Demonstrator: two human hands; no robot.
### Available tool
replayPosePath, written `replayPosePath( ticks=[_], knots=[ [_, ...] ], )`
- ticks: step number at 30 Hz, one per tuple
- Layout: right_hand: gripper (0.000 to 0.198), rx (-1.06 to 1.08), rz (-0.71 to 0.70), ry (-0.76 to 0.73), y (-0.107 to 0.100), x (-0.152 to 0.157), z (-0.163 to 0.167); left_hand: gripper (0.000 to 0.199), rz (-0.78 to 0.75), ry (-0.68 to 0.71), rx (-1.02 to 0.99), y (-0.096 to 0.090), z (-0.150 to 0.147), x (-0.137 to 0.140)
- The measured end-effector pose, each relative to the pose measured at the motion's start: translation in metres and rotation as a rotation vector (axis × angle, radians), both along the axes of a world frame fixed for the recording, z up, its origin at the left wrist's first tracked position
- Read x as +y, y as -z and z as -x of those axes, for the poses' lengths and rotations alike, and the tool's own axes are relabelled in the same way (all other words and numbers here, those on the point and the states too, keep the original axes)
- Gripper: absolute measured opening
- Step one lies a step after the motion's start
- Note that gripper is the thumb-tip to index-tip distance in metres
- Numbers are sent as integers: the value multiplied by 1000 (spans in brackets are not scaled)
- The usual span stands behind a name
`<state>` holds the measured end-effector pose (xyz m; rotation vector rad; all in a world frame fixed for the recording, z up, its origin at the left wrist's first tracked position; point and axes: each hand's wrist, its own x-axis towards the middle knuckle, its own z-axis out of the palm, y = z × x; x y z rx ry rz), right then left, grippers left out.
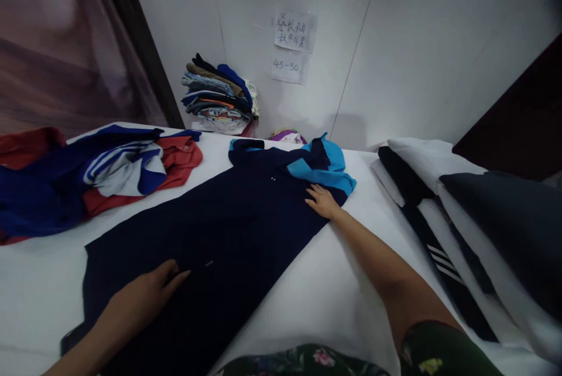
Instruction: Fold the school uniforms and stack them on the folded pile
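A dark navy garment (246, 218) with a light blue-lined hood (327, 159) is spread out on the white table, its hood end pointing away from me. On its near part rests my left hand (147, 294), fingers partly bent, thumb and finger slightly apart, with no fold of cloth visible between them. A small pale mark lies on the cloth just beyond those fingertips. My right hand (322, 201) presses flat on the upper right of the garment, below the blue lining, with its fingers spread.
Crumpled red, blue and white clothes (125, 168) lie at the left. Folded dark and white garments (443, 241) are stacked at the right. Beyond the table stands a pile of folded clothes (219, 92) against the wall, beside handwritten paper signs (295, 30). The white table (281, 329) shows around the garment.
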<state>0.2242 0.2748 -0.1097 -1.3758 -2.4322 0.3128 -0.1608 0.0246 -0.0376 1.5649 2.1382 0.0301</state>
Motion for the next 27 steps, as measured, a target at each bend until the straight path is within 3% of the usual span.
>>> replayPosePath(
  ticks=[5, 10, 17, 21, 23, 27],
  knots=[
    [53, -47, 97, 64, -2, -5, 3, 39, -20, 0, 115, -4, -4, -11],
    [53, 58, -9, 15, -10, -28, 5, 42, -162, 18, 147, 1, 1, -19],
    [51, -88, 90, -2, 9, -44, 7, 44, -116, -20, 166, 1, 6, -27],
    [52, 1, 8, 10, 5, -51, 8, 39, -189, -20, 227, -6, 11, -32],
    [52, 9, -19, 8, 2, -57, 9, 38, -237, -16, 232, -10, 10, -27],
    [53, -36, 126, 13, -1, -62, 12, 35, -307, 80, 182, -23, -3, 4]
  ],
)
